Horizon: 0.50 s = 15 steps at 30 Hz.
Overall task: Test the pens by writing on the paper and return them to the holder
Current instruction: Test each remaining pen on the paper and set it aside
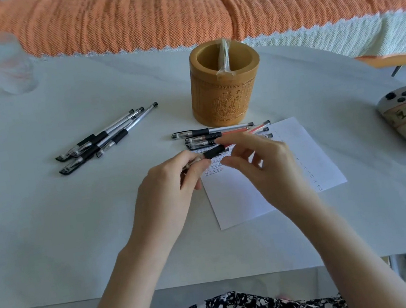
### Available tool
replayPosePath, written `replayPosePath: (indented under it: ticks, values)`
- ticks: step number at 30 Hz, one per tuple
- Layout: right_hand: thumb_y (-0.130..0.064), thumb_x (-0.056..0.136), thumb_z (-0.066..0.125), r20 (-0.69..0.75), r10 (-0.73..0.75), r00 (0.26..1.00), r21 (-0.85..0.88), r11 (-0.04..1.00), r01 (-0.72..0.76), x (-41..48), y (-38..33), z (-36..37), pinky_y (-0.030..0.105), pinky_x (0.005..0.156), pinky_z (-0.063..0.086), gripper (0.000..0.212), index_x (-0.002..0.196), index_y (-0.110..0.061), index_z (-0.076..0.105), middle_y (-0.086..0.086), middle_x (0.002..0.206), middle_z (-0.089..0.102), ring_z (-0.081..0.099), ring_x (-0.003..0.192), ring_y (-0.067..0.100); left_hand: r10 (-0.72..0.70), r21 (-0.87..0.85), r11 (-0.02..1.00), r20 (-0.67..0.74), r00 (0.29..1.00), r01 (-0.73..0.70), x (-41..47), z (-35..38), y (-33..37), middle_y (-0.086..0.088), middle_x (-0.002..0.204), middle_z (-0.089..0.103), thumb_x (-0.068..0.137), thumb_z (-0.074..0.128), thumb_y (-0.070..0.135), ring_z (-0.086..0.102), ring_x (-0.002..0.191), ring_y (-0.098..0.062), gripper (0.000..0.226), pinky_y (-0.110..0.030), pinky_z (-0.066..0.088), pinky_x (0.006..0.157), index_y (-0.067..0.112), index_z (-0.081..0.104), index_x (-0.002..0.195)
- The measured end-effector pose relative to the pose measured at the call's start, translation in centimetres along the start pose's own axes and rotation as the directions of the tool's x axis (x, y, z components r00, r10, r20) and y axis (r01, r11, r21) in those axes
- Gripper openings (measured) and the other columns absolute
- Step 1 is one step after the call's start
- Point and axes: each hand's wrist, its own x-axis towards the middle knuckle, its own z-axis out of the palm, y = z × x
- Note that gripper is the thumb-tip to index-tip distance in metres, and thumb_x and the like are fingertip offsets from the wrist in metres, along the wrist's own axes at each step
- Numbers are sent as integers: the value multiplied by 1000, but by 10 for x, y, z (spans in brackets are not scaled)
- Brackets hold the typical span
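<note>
Head view. A: Which pen is in play, and who has it?

B: Both hands do. The pen (pixel 213 152) is lifted off the worktop (pixel 51 225), just above the upper left corner of the paper (pixel 241 200), where rows of small test marks sit. The left hand (pixel 172 183) has its fingers curled round the end on its own side. The right hand (pixel 263 169) pinches the barrel between thumb and forefinger.

A: Cap coming off or going on?

B: I cannot tell. The left fingers hide that end. Only the black grip sleeve shows between the hands.

A: How does it lie?

B: Crosswise to the person, the left end a little lower and nearer, the right end rising away. A row of pens (pixel 220 136) rests on the worktop just beyond it, partly on the paper's top edge, lying much the same way.

A: And the holder?

B: The holder (pixel 225 86) stands upright straight beyond the hands, past that row. My guess is the right hand is slightly nearer to it. To write, the pen only needs its tip tilted down, as the paper is directly below. To go back, it would have to swing from crosswise to upright and clear the wrapped item (pixel 224 55) already in the holder.

A: Other pens?

B: A second bunch of pens (pixel 102 141) lies well off to the left.
</note>
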Motion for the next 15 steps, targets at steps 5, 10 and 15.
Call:
replayPosePath:
  ticks: [5, 10, 15]
  values:
    - [-9, 81, 69, -101, 8, 995, -45, 999, -13, 14, 13, 13, 9, 58, 36, 16, 96, -14, 73, -14, 63, 56, 51, 60, -5, -49, -71, 996, -25, 998, 47, 1, -1, -4, 8, 70, 64, 82, 57, 53, 51, 57, -4, 29, -29, 41, 54, 26, 66, 90]
    - [-11, 84, 66, -47, 119, 992, -109, 986, -124, 28, 21, 19, 22, 61, 37, 23, 105, -21, 70, -5, 62, 53, 46, 58, 5, -134, -32, 991, -143, 981, 130, 3, -12, -14, 10, 85, 66, 88, 60, 32, 57, 74, -7, 16, -32, 49, 69, 22, 68, 95]
    - [-12, 84, 67, -61, 142, 988, -77, 986, -147, 27, 22, 19, 23, 59, 37, 28, 108, -25, 69, -12, 57, 48, 46, 55, 2, -136, 52, 987, -243, 961, 152, 9, -21, -37, 1, 92, 64, 89, 59, 14, 59, 80, -19, 14, -35, 48, 76, 17, 68, 98]
